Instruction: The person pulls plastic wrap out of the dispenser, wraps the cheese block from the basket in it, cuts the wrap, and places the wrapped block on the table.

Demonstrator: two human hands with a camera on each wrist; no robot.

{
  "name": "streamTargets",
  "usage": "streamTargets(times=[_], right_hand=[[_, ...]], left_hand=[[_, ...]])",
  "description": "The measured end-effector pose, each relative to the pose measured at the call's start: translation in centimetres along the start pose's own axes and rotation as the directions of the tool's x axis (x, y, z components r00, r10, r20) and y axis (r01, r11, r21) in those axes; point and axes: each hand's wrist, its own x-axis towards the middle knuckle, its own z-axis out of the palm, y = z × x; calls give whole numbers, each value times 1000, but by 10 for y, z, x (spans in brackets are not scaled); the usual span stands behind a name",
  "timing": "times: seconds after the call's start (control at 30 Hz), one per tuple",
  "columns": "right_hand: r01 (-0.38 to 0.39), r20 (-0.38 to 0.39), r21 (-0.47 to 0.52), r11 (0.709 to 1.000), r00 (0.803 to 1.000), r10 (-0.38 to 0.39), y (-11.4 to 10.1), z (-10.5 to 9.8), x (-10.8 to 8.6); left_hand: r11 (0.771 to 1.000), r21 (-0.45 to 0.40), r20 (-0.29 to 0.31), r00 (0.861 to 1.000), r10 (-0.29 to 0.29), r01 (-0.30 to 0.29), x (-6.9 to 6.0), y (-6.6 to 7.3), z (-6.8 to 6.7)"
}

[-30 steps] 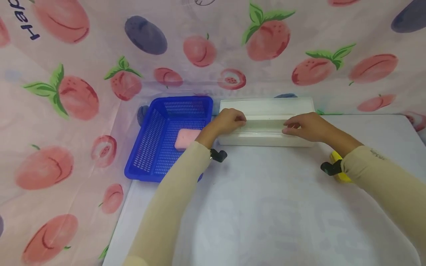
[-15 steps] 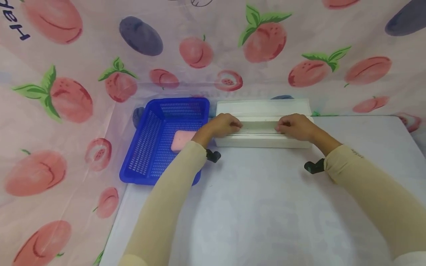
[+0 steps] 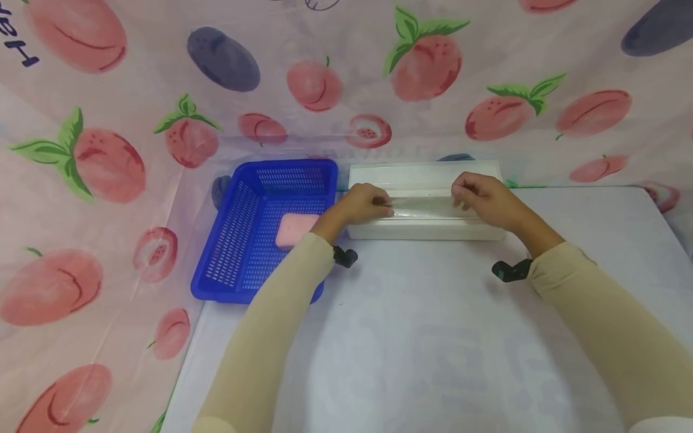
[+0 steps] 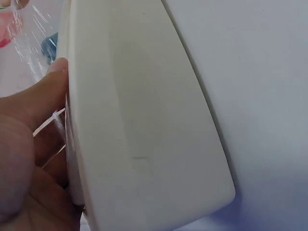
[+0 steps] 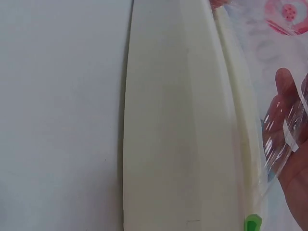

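A long white cling film dispenser [image 3: 428, 230] stands at the back of the table with its lid [image 3: 417, 174] raised. Clear cling film [image 3: 422, 207] stretches across its opening between the two hands. My left hand [image 3: 361, 203] pinches the film at the dispenser's left part; in the left wrist view its thumb [image 4: 50, 89] lies against the dispenser's edge. My right hand [image 3: 487, 198] holds the film at the right part, lifted a little above the opening. In the right wrist view, shiny film [image 5: 279, 139] crosses its fingers, and part of that hand is cut off by the frame.
A blue mesh basket [image 3: 216, 264] stands left of the dispenser, with a pink sponge-like block [image 3: 295, 230] in it. The white table [image 3: 422, 337] extends in front. A fruit-print sheet [image 3: 325, 36] hangs behind and at the left. A small green piece [image 5: 252, 222] shows beside the dispenser.
My right hand has come left and down to the dispenser's opening, then risen slightly with the film. The left hand stays near the left part. The yellow thing by the right forearm is now hidden.
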Motion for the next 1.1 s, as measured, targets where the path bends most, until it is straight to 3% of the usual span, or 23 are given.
streamTargets(times=[0.1,0.27,0.33,0.43,0.57,0.6,0.67,0.73,0.8,0.87,0.93,1.0,1.1], right_hand=[[6,-14,35,999,1000,-5,3,-2,-3],[-93,45,-9,996,995,93,5,-8,-8],[-112,82,-86,990,990,119,8,-10,-11],[-67,88,-224,972,992,88,15,-15,-16],[-19,-19,-374,927,1000,13,26,-23,-23],[-17,-45,-391,920,999,-1,28,-25,-25],[-23,-80,-398,917,997,-10,30,-26,-27],[-24,-83,-388,921,997,-8,31,-26,-28],[-30,-80,-359,933,997,1,31,-26,-29],[-39,-76,-330,943,997,14,31,-26,-30],[-43,-68,-310,950,997,23,30,-26,-30],[-47,-50,-289,956,998,34,29,-28,-31],[-48,-8,-259,965,999,48,26,-33,-30]], left_hand=[[997,-71,-68,998,19,-24,-2,2,-2],[985,-171,-149,989,4,-29,-4,5,-9],[978,-208,-176,984,-11,-26,-4,5,-10],[955,-295,-210,976,-58,-7,-4,4,-9],[901,-433,-247,958,-147,27,-4,1,-6],[896,-443,-251,955,-158,31,-3,1,-5],[928,-371,-242,960,-138,40,-4,2,-6],[972,-232,-204,974,-94,45,-5,4,-7],[998,-62,-155,987,-37,27,-6,6,-9],[997,71,-113,994,3,5,-8,8,-11],[991,134,-100,995,13,1,-10,8,-12],[987,161,-110,994,9,9,-12,7,-13],[991,128,-141,990,-25,44,-15,1,-13]])
